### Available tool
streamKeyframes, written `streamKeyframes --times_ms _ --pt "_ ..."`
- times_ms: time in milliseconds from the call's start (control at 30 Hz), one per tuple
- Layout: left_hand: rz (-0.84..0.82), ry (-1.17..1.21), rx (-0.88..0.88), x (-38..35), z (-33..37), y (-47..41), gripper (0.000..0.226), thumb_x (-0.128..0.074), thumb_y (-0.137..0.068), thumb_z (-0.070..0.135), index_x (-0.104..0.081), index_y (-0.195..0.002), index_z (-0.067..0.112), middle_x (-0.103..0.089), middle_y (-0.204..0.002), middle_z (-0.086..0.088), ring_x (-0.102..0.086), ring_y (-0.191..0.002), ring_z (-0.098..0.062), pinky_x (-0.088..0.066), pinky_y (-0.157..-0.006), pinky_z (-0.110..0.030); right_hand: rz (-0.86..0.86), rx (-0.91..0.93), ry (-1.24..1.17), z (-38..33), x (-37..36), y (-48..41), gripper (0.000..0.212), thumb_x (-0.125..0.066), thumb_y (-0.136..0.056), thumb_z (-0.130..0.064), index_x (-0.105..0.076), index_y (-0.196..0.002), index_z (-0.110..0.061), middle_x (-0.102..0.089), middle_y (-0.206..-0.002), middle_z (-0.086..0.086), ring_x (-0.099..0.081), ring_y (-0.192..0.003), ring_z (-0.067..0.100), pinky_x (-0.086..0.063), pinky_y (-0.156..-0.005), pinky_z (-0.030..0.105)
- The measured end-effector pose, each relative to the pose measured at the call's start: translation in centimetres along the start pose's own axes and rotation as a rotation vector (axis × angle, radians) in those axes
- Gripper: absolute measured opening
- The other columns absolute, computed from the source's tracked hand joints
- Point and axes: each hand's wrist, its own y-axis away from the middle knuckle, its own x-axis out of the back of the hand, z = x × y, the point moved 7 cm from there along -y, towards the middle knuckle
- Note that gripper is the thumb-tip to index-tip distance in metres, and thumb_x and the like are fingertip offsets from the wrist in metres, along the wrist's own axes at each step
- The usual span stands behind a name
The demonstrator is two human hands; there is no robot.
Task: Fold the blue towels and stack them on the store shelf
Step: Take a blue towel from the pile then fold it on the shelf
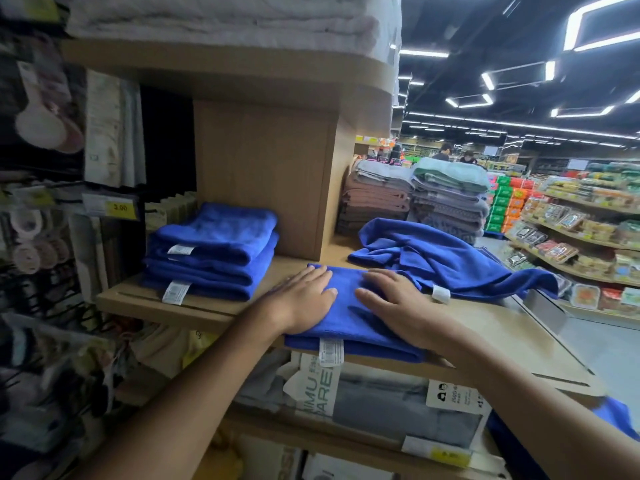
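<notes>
A folded blue towel [348,318] lies at the front edge of the wooden shelf [214,311], its white label hanging over the edge. My left hand [304,299] presses flat on its left side. My right hand [398,306] lies flat on its right side. Both palms face down with fingers spread, gripping nothing. A stack of folded blue towels [214,251] sits to the left on the same shelf. Behind my right hand, a heap of unfolded blue towels [443,261] lies crumpled.
A wooden divider [266,174] stands behind the towels, and an upper shelf carries white towels [221,19]. Stacks of grey, brown and green towels [415,199] sit further back. Packaged bedding [391,407] fills the shelf below. Hanging goods crowd the left, with grocery shelves [581,233] on the right.
</notes>
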Motion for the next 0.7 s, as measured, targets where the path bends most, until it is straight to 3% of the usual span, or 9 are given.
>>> streamKeyframes --times_ms 67,100,167,333,433,533,600,633,700 --pt "0.006 0.017 -0.003 0.0 0.0 0.1 0.06 -0.023 -0.107 0.041 -0.013 -0.162 0.02 -0.003 -0.169 0.008 0.002 -0.154 -0.005 0.002 -0.123 -0.027 0.119 -0.142 0.144 2.3 1.5 0.5 0.051 -0.042 -0.095 -0.065 -0.065 -0.103 -0.021 -0.058 -0.108 0.003 -0.053 -0.112 0.025 -0.041 -0.09 0.038" --pt "0.011 0.025 -0.002 0.1 0.1 0.1 0.06 -0.023 -0.107 0.041 -0.014 -0.161 0.02 -0.004 -0.169 0.008 0.001 -0.154 -0.005 0.001 -0.123 -0.027 0.082 -0.217 0.197 3.5 1.9 0.8 0.054 -0.04 -0.092 -0.07 -0.059 -0.081 -0.02 -0.056 -0.089 0.003 -0.056 -0.094 0.025 -0.041 -0.077 0.038" --pt "0.022 0.038 -0.001 0.2 0.1 0.2 0.059 -0.024 -0.107 0.041 -0.015 -0.161 0.02 -0.005 -0.169 0.008 0.0 -0.154 -0.005 0.001 -0.122 -0.026 -0.032 -0.309 0.137 4.9 1.8 1.1 0.063 -0.04 -0.089 -0.075 -0.047 -0.063 -0.018 -0.055 -0.067 0.001 -0.052 -0.067 0.021 -0.037 -0.062 0.037" --pt "0.053 0.063 -0.006 0.4 0.1 0.5 0.06 -0.027 -0.106 0.04 -0.015 -0.161 0.02 -0.008 -0.169 0.007 -0.002 -0.154 -0.006 -0.001 -0.122 -0.026 0.06 -0.339 -0.169 3.7 1.4 0.6 0.048 -0.065 -0.078 -0.069 -0.052 -0.078 -0.023 -0.059 -0.074 -0.01 -0.053 -0.072 0.008 -0.037 -0.061 0.03" --pt "0.11 0.1 -0.027 0.6 0.0 0.6 0.063 -0.035 -0.105 0.037 -0.013 -0.161 0.019 -0.01 -0.169 0.003 -0.005 -0.155 -0.01 -0.003 -0.121 -0.027 0.134 -0.361 -0.438 2.6 1.3 0.4 0.038 -0.082 -0.073 -0.049 -0.054 -0.093 -0.03 -0.063 -0.088 -0.016 -0.057 -0.077 -0.003 -0.04 -0.055 0.016" --pt "0.223 0.217 0.003 1.3 -0.7 0.7 0.074 -0.047 -0.102 0.039 -0.007 -0.162 0.023 -0.006 -0.169 0.003 -0.006 -0.155 -0.013 -0.005 -0.125 -0.035 0.195 -0.263 -0.643 1.0 1.8 0.0 0.039 -0.084 -0.075 -0.026 -0.055 -0.101 -0.03 -0.066 -0.1 -0.01 -0.065 -0.092 0.006 -0.045 -0.064 0.019" --pt "0.356 0.489 0.017 2.3 -1.0 1.1 0.074 -0.054 -0.101 0.03 -0.012 -0.16 0.019 -0.02 -0.165 0.001 -0.018 -0.153 -0.019 -0.011 -0.123 -0.033 0.232 -0.181 -0.73 -0.4 3.5 0.1 0.043 -0.084 -0.073 -0.02 -0.057 -0.107 -0.027 -0.072 -0.102 -0.002 -0.069 -0.096 0.015 -0.054 -0.076 0.03" --pt "0.424 0.721 0.017 2.8 -1.2 1.3 0.065 -0.056 -0.1 0.021 -0.024 -0.156 0.015 -0.035 -0.159 -0.004 -0.031 -0.148 -0.024 -0.022 -0.12 -0.036 0.24 -0.135 -0.76 -1.3 4.6 0.1 0.046 -0.084 -0.07 -0.022 -0.058 -0.108 -0.027 -0.075 -0.1 -0.001 -0.071 -0.095 0.016 -0.056 -0.081 0.035" --pt "0.448 1.235 0.081 3.2 -2.0 1.8 0.041 -0.059 -0.098 0.013 -0.047 -0.136 0.016 -0.062 -0.134 -0.009 -0.06 -0.121 -0.027 -0.05 -0.097 -0.039 0.258 -0.059 -0.788 -3.0 7.1 0.1 0.049 -0.082 -0.066 -0.024 -0.059 -0.109 -0.027 -0.077 -0.096 -0.002 -0.072 -0.093 0.018 -0.057 -0.083 0.039"
